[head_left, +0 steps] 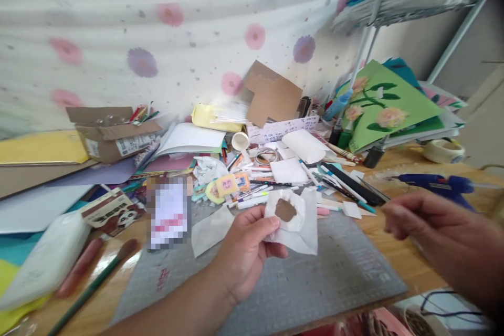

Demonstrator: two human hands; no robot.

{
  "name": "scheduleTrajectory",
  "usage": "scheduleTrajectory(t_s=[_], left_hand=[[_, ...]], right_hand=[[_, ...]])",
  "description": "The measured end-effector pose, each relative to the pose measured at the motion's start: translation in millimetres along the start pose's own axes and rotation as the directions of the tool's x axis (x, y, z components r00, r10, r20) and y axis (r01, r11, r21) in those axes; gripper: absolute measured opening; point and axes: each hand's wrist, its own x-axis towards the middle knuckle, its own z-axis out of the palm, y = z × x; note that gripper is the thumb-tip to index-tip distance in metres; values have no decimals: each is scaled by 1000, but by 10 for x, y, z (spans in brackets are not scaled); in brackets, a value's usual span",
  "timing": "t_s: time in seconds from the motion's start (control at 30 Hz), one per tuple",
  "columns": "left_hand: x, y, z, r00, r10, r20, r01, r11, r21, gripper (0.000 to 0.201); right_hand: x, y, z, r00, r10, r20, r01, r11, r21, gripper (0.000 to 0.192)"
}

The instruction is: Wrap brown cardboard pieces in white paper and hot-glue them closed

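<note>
Your fingers (271, 223) of the left hand (244, 252) pinch a white paper piece (299, 226) with a brown round patch, held up above the grey cutting mat (315, 283). Your right hand (429, 226) hovers blurred to the right, fingers loosely curled, holding nothing you can make out. Beyond it lies a blue glue gun (437, 185); farther back, scattered pens (342, 181) and a cardboard box (112, 134).
</note>
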Motion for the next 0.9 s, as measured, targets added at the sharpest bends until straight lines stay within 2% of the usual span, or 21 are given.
scheduleTrajectory(t_s=[0.03,0.1,0.23,0.37,0.5,0.63,0.73,0.9], left_hand=[[-2,-4,-2,1000,-5,12,5,1000,-6,9],[-7,-10,-4,999,-12,36,12,1000,-14,10],[-13,-15,-8,998,-13,64,15,999,-37,10],[-6,-12,-24,997,-10,77,14,999,-45,11],[8,5,-36,996,-15,84,19,999,-43,11],[14,20,-38,995,-20,100,24,999,-38,11],[12,22,-39,994,-31,104,33,999,-15,12],[-2,33,-33,997,3,75,-10,995,95,12]], right_hand=[[-30,-118,115,992,-12,127,4,998,62,43],[-55,-296,309,944,-27,330,-34,983,178,45],[-5,-455,540,883,-60,466,-164,890,425,36],[35,-553,639,803,-107,587,-369,683,630,19],[25,-637,704,746,-202,634,-474,507,720,20],[22,-647,740,736,-231,636,-529,389,754,22],[21,-638,745,737,-245,630,-532,363,765,19],[7,-649,749,744,-219,632,-523,399,754,20]])
